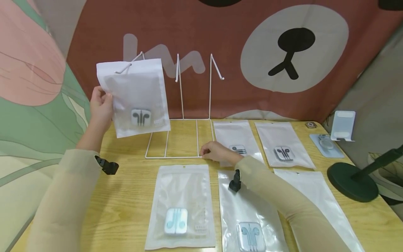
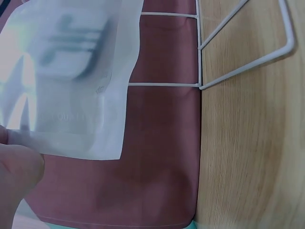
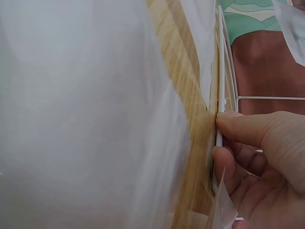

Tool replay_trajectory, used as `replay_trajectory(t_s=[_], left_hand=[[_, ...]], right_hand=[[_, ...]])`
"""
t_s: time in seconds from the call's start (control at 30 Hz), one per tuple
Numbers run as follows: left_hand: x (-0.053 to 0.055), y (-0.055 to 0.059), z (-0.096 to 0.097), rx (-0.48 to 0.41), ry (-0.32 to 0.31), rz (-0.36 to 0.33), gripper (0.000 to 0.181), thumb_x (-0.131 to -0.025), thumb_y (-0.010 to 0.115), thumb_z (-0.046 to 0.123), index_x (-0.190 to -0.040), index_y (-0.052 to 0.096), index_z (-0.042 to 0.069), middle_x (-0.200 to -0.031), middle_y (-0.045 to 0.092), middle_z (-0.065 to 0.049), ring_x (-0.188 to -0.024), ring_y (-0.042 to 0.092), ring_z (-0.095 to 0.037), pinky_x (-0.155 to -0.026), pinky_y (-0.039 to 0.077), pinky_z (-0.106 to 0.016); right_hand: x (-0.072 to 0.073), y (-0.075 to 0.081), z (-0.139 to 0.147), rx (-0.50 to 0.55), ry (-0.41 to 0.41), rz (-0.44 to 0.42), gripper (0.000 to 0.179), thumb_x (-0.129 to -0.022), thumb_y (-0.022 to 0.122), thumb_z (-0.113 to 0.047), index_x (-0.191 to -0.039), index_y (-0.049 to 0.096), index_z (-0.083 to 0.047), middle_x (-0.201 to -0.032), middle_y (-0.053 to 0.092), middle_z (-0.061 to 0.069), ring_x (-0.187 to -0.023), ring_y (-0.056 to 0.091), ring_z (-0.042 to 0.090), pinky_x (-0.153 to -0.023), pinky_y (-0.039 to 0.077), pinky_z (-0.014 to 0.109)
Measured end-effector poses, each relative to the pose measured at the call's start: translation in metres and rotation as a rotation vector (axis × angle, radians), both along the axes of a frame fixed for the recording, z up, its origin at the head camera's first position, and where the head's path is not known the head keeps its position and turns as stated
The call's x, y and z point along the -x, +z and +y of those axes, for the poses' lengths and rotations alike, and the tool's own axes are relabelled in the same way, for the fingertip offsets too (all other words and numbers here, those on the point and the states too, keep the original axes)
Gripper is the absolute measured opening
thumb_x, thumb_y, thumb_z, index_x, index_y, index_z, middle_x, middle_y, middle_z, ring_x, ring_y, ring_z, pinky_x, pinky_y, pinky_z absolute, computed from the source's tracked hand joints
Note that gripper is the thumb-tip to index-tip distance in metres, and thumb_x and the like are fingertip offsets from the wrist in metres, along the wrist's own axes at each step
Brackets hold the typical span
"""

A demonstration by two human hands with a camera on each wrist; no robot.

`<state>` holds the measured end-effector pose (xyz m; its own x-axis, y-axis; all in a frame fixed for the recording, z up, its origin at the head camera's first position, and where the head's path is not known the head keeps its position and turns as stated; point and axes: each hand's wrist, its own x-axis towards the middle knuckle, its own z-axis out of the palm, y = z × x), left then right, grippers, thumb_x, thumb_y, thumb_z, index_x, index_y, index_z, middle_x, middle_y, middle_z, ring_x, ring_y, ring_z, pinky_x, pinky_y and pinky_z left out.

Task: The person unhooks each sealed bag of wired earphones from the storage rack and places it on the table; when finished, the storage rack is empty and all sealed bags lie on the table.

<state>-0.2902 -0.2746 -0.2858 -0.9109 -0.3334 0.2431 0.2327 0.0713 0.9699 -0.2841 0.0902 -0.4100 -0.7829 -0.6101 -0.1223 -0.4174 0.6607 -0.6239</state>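
Observation:
A white zip bag (image 1: pixel 138 92) with boxed earphones (image 1: pixel 141 117) inside is at the left hook of a white wire rack (image 1: pixel 176 158). The hook's tip (image 1: pixel 122 70) shows in front of the bag's top. My left hand (image 1: pixel 102 108) pinches the bag's left edge between thumb and fingers; the left wrist view shows the thumb (image 2: pixel 21 167) on the bag's edge. Low at the rack's front right corner, my right hand (image 1: pixel 217 152) pinches the base wire. In the right wrist view, thumb and fingers hold that wire (image 3: pixel 220 76).
Two more hooks (image 1: pixel 177 68) rise on the rack. Bagged earphones lie in front (image 1: pixel 179 206) and to the right (image 1: pixel 283 143), several in all. A phone stand (image 1: pixel 341 127) and a dark round base (image 1: pixel 352 182) stand at the right. Behind hangs a bear-print cloth (image 1: pixel 189 28).

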Motion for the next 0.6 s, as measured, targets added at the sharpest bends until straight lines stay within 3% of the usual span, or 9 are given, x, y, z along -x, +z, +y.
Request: replay_trajectory(t_s=[0.33,0.43,0.5,0.6], left_hand=[[-0.034,-0.001,-0.002,-0.029,-0.013,0.058,0.012,-0.098,0.042,0.013,-0.104,0.047,0.022,-0.087,0.055,0.004,-0.094,0.049,-0.012,-0.087,0.036,-0.036],[-0.044,-0.001,-0.003,-0.032,-0.03,0.069,0.011,-0.097,0.042,0.013,-0.104,0.047,0.021,-0.076,0.05,0.005,-0.082,0.048,-0.009,-0.079,0.038,-0.03],[-0.051,0.0,-0.004,-0.047,-0.058,0.08,0.011,-0.098,0.042,0.012,-0.105,0.046,0.02,-0.075,0.052,0.005,-0.082,0.049,-0.009,-0.077,0.039,-0.028],[-0.06,0.001,-0.004,-0.065,-0.078,0.087,0.011,-0.097,0.043,0.012,-0.105,0.047,0.019,-0.077,0.056,0.005,-0.085,0.052,-0.012,-0.083,0.04,-0.031]], right_hand=[[-0.001,0.001,-0.001,-0.002,0.01,0.016,0.008,-0.085,0.066,-0.005,-0.078,0.066,-0.009,-0.068,0.056,-0.004,-0.051,0.047,0.008,-0.047,0.042,0.02],[-0.002,0.001,-0.002,-0.002,0.012,0.016,0.008,-0.085,0.065,-0.005,-0.078,0.066,-0.009,-0.069,0.056,-0.004,-0.051,0.047,0.008,-0.047,0.043,0.02],[-0.002,0.001,-0.002,-0.006,0.01,0.016,0.008,-0.085,0.065,-0.006,-0.079,0.066,-0.009,-0.069,0.057,-0.004,-0.052,0.047,0.008,-0.048,0.043,0.02],[-0.001,0.0,-0.001,-0.012,0.004,0.019,0.008,-0.085,0.066,-0.005,-0.079,0.066,-0.01,-0.07,0.057,-0.004,-0.054,0.048,0.008,-0.049,0.044,0.02]])
